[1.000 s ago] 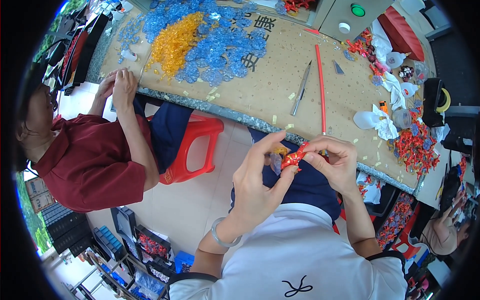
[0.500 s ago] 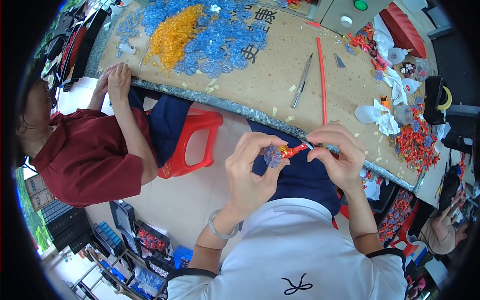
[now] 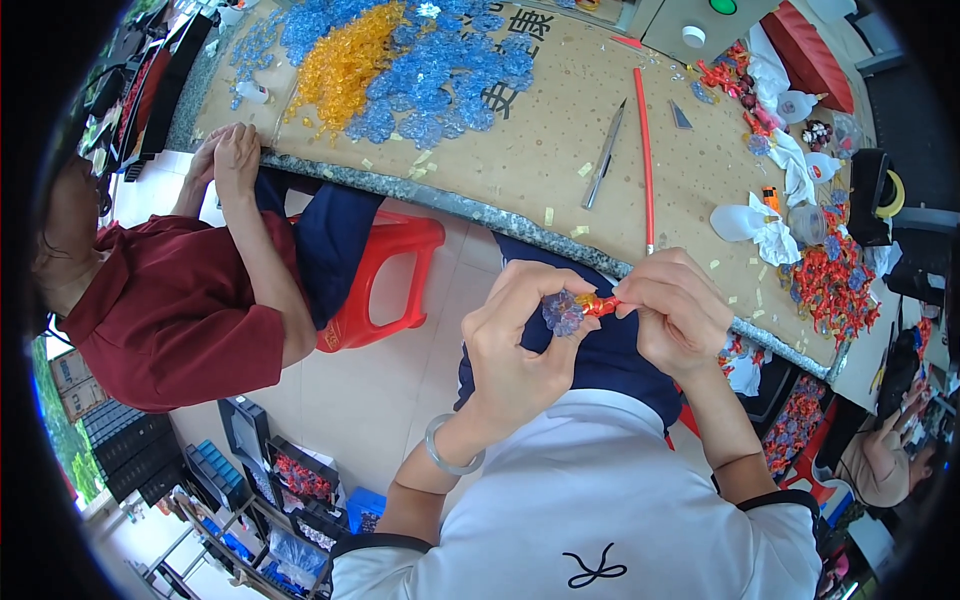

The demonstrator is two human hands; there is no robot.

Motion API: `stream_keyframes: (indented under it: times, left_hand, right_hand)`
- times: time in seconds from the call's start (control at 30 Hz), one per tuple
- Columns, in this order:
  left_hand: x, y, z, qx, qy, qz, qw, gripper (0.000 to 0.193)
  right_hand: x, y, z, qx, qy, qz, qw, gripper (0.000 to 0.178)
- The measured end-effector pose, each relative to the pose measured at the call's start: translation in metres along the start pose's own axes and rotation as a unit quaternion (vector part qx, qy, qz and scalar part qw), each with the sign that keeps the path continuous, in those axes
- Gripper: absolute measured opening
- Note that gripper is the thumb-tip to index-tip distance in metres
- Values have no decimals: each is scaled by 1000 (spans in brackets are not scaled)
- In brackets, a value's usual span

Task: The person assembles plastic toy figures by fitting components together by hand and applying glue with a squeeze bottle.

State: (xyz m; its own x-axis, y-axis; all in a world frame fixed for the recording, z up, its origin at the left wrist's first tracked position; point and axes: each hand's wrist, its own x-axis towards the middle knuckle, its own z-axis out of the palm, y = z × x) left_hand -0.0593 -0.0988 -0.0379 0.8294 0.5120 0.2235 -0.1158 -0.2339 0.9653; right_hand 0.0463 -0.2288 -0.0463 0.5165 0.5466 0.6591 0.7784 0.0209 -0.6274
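Between my two hands, over my lap at the table's edge, is a small figurine [image 3: 598, 305] with a clear purple-blue flower-like base and a red and orange body. My left hand [image 3: 525, 335] pinches it near the middle, thumb below and finger above, with the base toward my palm. On the red end, the fingertips of my right hand [image 3: 680, 315] are closed; they cover its tip. Whether a smaller part is also in those fingers I cannot tell.
The table [image 3: 470, 170] bears blue clear pieces [image 3: 440, 90], an orange pile [image 3: 345, 65], a craft knife [image 3: 605, 155] and a red rod [image 3: 645, 160]. At right are white bottles [image 3: 735, 224] and a heap of red pieces [image 3: 835, 290]. A co-worker [image 3: 190, 310] sits at left on a red stool [image 3: 395, 270].
My right hand has moved in, and its fingers, apart from the red end before, are now closed on it. My left hand has shifted slightly right with the figurine.
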Motion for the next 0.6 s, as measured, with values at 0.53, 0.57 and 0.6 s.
stream_keyframes:
  times: [0.53,0.57,0.6]
  left_hand:
    - [5,-3,1,-33,2,-24,999,26]
    - [4,-3,0,-33,2,-23,999,26]
    - [4,-4,-1,-73,-3,-68,995,26]
  right_hand:
    - [7,3,3,-2,10,-2,1000,23]
    - [8,4,4,2,9,2,1000,23]
    - [9,5,5,6,8,5,1000,23]
